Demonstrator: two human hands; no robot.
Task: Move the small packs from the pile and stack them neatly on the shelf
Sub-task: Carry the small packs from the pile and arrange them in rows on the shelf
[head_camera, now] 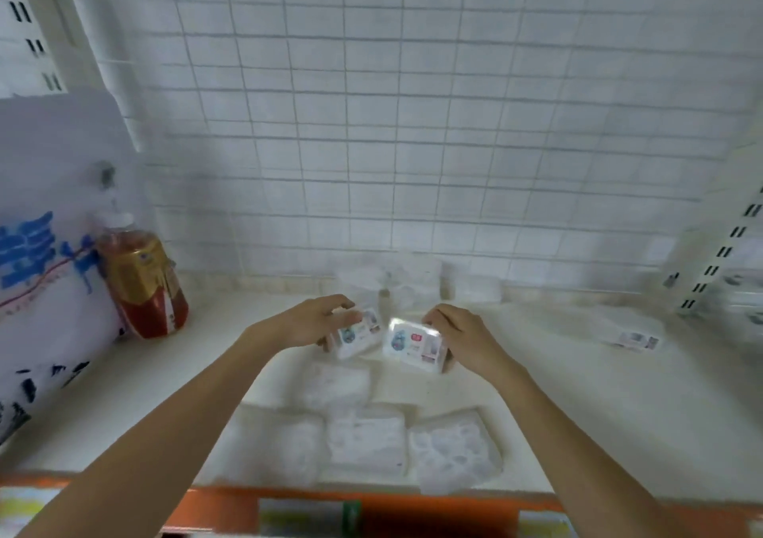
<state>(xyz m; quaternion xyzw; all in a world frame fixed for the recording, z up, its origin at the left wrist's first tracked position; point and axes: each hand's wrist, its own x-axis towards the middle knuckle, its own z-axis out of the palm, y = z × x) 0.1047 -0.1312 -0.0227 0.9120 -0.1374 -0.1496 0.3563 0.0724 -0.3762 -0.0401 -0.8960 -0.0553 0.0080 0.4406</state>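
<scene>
Left hand (316, 319) grips a small pack (356, 336), fingers curled over its top. Right hand (456, 336) grips a second small pack (415, 343) from the right side. Hands are apart, the packs side by side with a narrow gap, low over the white shelf (578, 393). Near side of shelf: a pile of white packs (363, 434) lying flat, blurred. Far side against the wire grid back (413, 124): more white packs (396, 285), arrangement unclear. Far right: one lone pack (631, 333) on the shelf. Left: amber bottle (140, 277) with red and gold label, leaning on a big white bag (45, 248) with blue print. Orange shelf edge (413, 504) nearest.
</scene>
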